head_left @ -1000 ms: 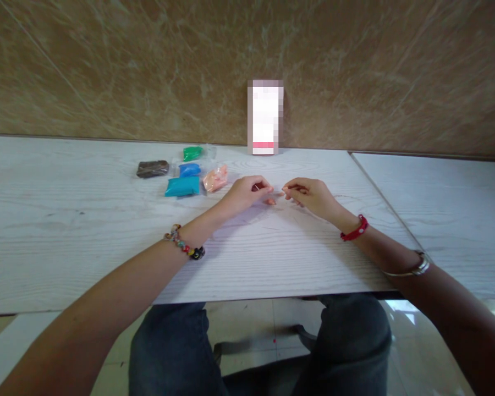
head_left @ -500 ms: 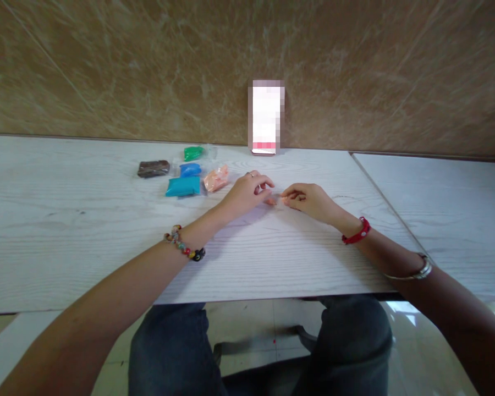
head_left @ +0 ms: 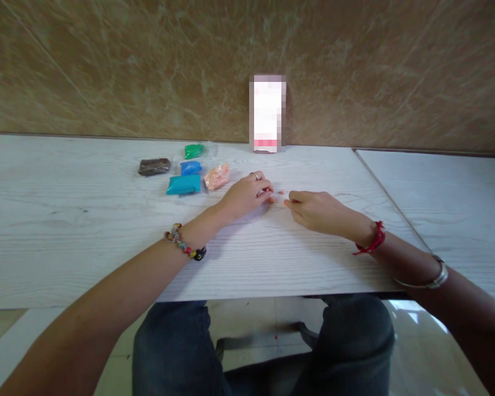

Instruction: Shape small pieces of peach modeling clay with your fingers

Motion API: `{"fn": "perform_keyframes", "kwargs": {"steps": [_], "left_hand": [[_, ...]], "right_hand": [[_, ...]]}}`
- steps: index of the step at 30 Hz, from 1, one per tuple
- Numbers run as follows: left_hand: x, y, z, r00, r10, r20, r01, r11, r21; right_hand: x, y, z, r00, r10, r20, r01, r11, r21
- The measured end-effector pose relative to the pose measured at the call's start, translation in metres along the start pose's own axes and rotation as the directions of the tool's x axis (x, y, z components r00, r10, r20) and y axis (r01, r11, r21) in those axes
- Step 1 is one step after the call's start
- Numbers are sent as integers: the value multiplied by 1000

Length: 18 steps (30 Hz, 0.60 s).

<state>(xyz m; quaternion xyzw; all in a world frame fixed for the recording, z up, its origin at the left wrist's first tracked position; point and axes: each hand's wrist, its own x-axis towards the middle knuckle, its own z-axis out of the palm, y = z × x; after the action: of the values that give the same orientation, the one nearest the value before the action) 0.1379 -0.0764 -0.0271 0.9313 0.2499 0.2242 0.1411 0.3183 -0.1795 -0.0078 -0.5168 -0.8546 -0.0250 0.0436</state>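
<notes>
My left hand (head_left: 249, 192) rests on the white table with its fingers curled and fingertips drawn together. A small lump of peach modelling clay (head_left: 271, 200) shows at those fingertips; whatever lies between them is hidden. Facing it from the right, my right hand (head_left: 319, 210) has its thumb and fingers pinched, and a bit of peach clay seems to show at their tips. Another tiny peach piece (head_left: 282, 192) lies on the table between the hands. Just left of my left hand is a clear packet of peach clay (head_left: 217, 176).
Further left lie packets of teal clay (head_left: 183, 185), blue clay (head_left: 190, 168), green clay (head_left: 194, 151) and brown clay (head_left: 154, 166). A phone (head_left: 267, 113) with a blurred screen leans on the brown marbled wall (head_left: 148, 71). The table's (head_left: 239, 264) front edge runs above my knees.
My right hand has turned, with its wrist shifted right and toward me. My left fingers have curled in more. The tiny peach piece between the hands now shows apart from the fingers.
</notes>
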Motion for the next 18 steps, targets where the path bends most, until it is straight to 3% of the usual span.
{"fn": "perform_keyframes", "kwargs": {"steps": [4,7,10,15,18], "left_hand": [[-1,0,0,1000,-4,-4,4,1000,12],[-1,-1,0,1000,-1,-24,2,1000,20],[0,-3,0,1000,4,-19,-3,1000,20],[2,-5,2,1000,11,-7,-11,1000,20],[2,-5,2,1000,20,-1,-20,999,25]], "right_hand": [[3,10,6,996,44,-75,-20,958,285],[8,21,12,972,200,-123,-124,882,455],[10,23,13,963,227,-142,-141,881,451],[13,20,11,988,45,-145,16,918,395],[16,20,12,985,84,-152,-13,911,413]]}}
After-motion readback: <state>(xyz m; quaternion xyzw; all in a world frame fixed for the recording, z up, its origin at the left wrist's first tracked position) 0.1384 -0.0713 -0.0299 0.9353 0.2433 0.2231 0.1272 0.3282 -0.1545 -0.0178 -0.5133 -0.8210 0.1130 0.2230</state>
